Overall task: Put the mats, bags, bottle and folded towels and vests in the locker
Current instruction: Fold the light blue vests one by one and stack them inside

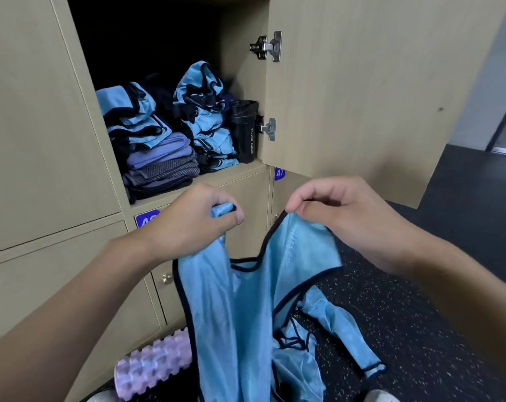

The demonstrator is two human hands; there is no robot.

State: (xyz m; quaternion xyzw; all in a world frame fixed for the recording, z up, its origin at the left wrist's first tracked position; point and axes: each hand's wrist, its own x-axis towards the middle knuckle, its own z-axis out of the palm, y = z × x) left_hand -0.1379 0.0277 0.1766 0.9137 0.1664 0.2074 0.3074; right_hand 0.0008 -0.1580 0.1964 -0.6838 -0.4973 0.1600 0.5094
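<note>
Both hands pinched one blue vest [246, 309] by its shoulder straps, left hand [193, 224] and right hand [341, 219], hanging unfolded below the open locker [246, 82]. Best to match straps, fold flat, then stack on the right vest pile [208, 123] beside the bottle [244, 130].

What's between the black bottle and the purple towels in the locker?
A stack of folded blue vests sits between the black bottle and the purple towels, as the head view shows.
</note>
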